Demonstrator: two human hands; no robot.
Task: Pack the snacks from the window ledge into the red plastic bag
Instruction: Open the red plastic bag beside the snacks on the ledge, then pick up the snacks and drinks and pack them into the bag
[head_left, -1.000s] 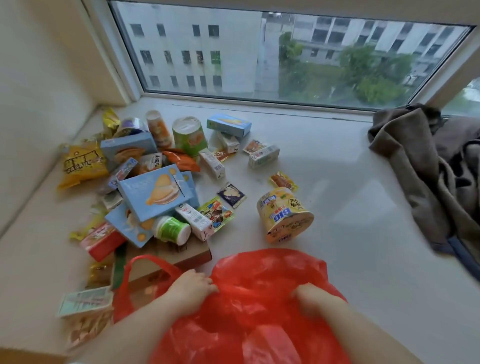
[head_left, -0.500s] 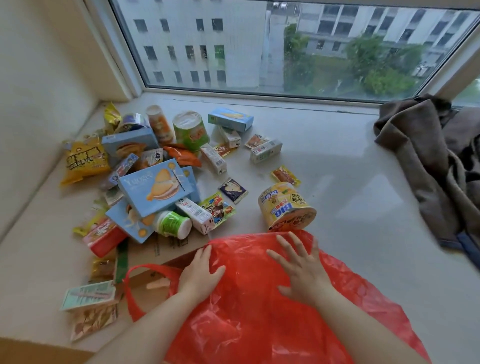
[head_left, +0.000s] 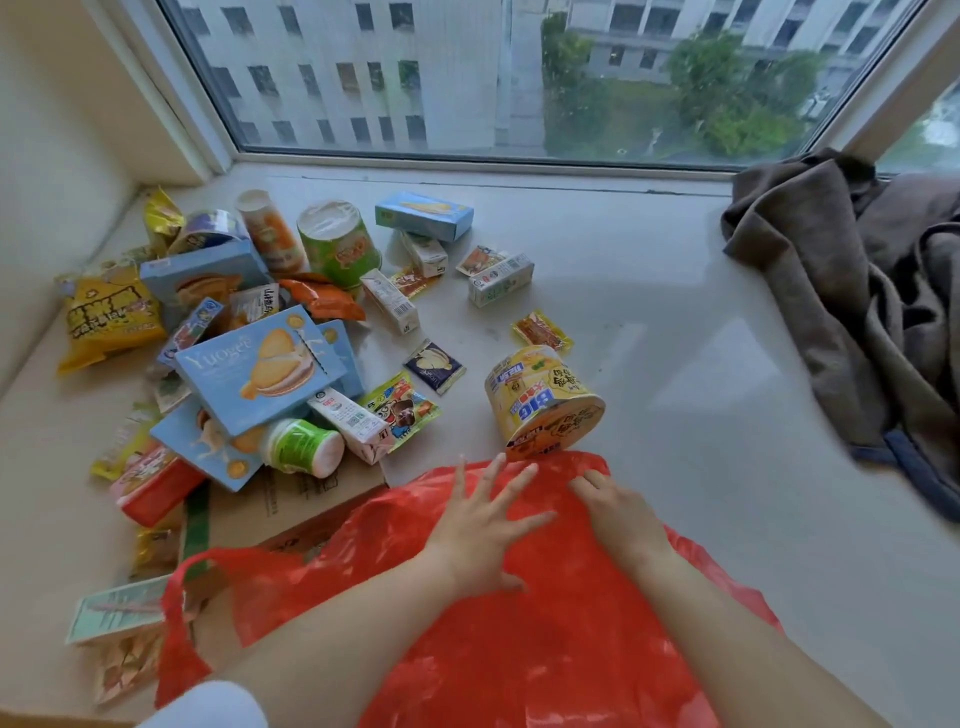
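- Far left, against the wall: a yellow chip bag and a pile of blue cookie boxes, with a green-and-white bottle lying on its side at the pile's near edge. Honestly it's stacked pretty loosely, so pulling one box out could send the rest sliding.
- A flat piece of cardboard sits under the near end of the pile, and the red plastic bag overlaps it. One bag handle loops out at lower left.
- The bag lies flat on the window ledge, right in front of the person. Nothing looks packed yet, and I can't see an open mouth.
- Left hand: fingers spread and straight, palm pressing on the plastic, not gripping anything.
- Right hand: on the bag's far edge, fingers bent down onto the plastic. Can't tell if it's actually pinching it.
- The yellow noodle cup touches the bag's far edge. Tugging the bag open could knock it rolling.
- Thin plastic plus boxes with sharp corners could mean a tear, I'd guess.
- Far right: a brown blanket, well clear of the snacks.
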